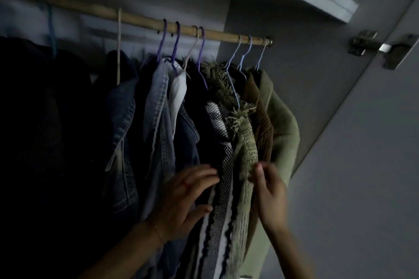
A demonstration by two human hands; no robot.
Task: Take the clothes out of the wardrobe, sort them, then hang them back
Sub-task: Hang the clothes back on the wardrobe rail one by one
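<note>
Nearest, the left hand [188, 197] reaches up with fingers spread and fairly straight, resting against the black-and-white patterned garment [221, 165], holding nothing. Beside it the right hand [269, 190] pinches the lower edge of the fringed green knit [246, 142] between thumb and fingertips. Behind the knit hang a brown ribbed garment [264, 127] and a pale green coat [283, 124], the last at the right end of the rail. To the left hang a white shirt [178, 95], denim jackets [158, 106] and dark clothes [45, 120] in deep shadow. All hang from thin hangers [175, 45] on the wooden rail [136, 18]. Farther right, a metal hinge [383, 48] joins the wardrobe wall to the open door [374, 165].
</note>
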